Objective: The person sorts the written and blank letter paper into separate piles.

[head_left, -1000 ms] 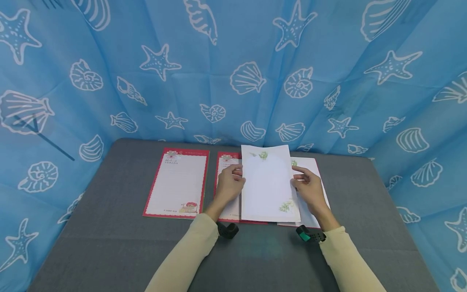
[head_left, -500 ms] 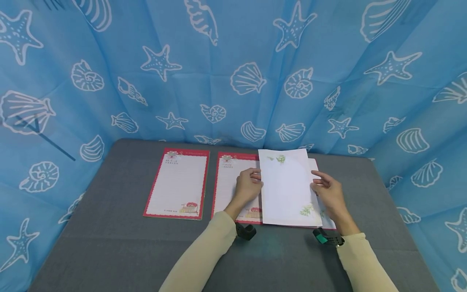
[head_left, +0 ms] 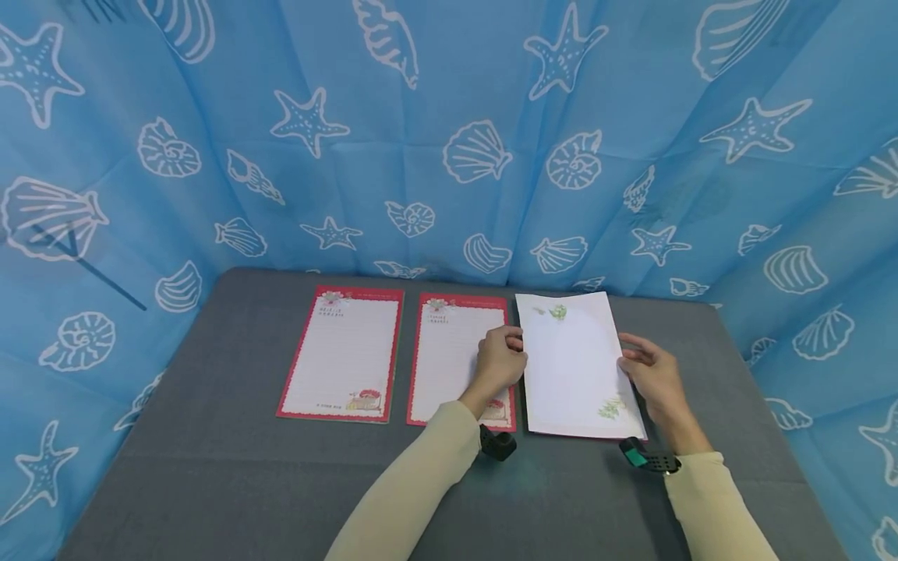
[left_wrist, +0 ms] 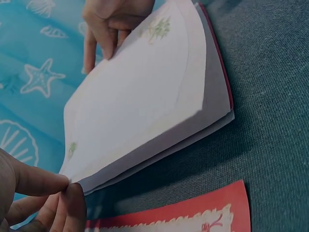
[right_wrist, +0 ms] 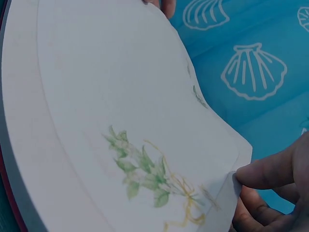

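A white sheet of stationery paper [head_left: 571, 366] with green leaf sprigs in two corners lies level over the right-hand paper stack, and I hold it by both sides. My left hand [head_left: 498, 362] pinches its left edge between thumb and fingers, clearly seen in the left wrist view. At the opposite edge my right hand [head_left: 654, 378] pinches the paper with its thumb on top, as the right wrist view shows. The sheet [right_wrist: 96, 72] bows between the hands. Beneath it, a white layer with a red edge [left_wrist: 227, 82] shows; most of that stack is hidden.
Two red-bordered letter papers lie to the left: a middle one [head_left: 449, 351], partly behind my left hand and forearm, and a far-left one [head_left: 344, 351]. They rest on a grey cloth-covered table [head_left: 175, 452]. A blue seashell curtain [head_left: 421, 179] hangs behind.
Both hands have carried the white sheet rightward, off the middle red-bordered paper and over the right-hand stack. The middle paper is now mostly uncovered. The far-left paper has stayed put.
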A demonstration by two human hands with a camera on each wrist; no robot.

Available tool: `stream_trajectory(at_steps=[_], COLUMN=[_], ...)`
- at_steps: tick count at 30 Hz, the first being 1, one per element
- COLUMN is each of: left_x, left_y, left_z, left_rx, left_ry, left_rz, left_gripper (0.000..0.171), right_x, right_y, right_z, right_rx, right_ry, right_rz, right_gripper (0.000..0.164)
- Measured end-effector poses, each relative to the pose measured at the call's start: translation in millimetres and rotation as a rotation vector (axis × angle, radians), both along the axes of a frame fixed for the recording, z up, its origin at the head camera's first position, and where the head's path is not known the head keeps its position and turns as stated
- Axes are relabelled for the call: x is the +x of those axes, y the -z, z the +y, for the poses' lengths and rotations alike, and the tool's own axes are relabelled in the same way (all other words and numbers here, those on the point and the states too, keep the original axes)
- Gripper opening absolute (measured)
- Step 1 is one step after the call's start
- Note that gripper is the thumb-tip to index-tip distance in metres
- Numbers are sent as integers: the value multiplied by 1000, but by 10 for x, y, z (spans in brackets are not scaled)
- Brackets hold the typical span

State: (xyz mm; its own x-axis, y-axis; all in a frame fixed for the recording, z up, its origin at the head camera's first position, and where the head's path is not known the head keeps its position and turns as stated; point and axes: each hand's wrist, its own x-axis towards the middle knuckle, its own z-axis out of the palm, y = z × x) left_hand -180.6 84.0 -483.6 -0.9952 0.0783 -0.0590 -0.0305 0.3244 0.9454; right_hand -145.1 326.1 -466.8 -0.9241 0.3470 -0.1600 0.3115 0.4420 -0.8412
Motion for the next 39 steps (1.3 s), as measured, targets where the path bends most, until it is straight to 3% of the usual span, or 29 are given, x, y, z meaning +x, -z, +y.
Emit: stream_trajectory(at_steps=[14, 20, 27, 39], left_x=[-19, -8, 21, 75], left_y=[-3, -5, 1, -49], left_z=[70, 82, 105, 133], left_rx=[-73, -83, -54, -88], left_ry=[44, 74, 69, 58], left_rz=[-61, -42, -56, -65], left_gripper=[38, 38, 40, 44], right_x=[-9, -19, -22, -29], right_y=[94, 129, 135, 124], right_z=[81, 104, 98, 67], right_rx=[31, 39, 67, 106], right_ry=[-2, -2, 7, -34], right_rz=[-9, -12, -63, -131], right_gripper=[49, 49, 49, 51])
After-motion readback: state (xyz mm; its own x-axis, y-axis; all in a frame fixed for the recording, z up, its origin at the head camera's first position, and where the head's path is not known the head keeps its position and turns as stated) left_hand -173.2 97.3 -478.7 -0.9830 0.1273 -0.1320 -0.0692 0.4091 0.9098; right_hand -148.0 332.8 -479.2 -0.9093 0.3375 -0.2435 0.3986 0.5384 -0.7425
